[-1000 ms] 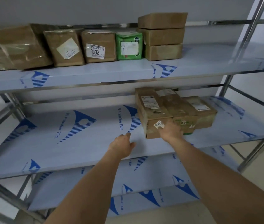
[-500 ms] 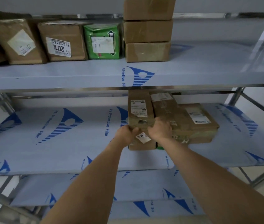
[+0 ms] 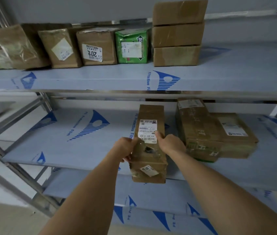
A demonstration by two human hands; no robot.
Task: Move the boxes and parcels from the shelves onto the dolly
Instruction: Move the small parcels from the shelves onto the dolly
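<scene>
Two hands clamped on one long box (image 3: 148, 150), half off the shelf (image 3: 70, 150)

Left hand (image 3: 126, 150) at 9 o'clock, right hand (image 3: 169, 144) at 3, fingers curled round its sides; slick tape, possible slip; could nudge boxes (image 3: 219, 133) at 3 o'clock.

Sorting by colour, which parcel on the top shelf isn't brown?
The green plastic-wrapped parcel, beside the three-high stack of brown cardboard boxes; every other parcel there is brown.

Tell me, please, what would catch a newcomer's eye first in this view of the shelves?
First, the long cardboard box at the centre, gripped at its sides by the left hand and the right hand, its near end jutting past the front edge of the middle shelf. Next, the bright green parcel on the upper shelf, between brown boxes. Right of it stands a stack of three cartons.
</scene>
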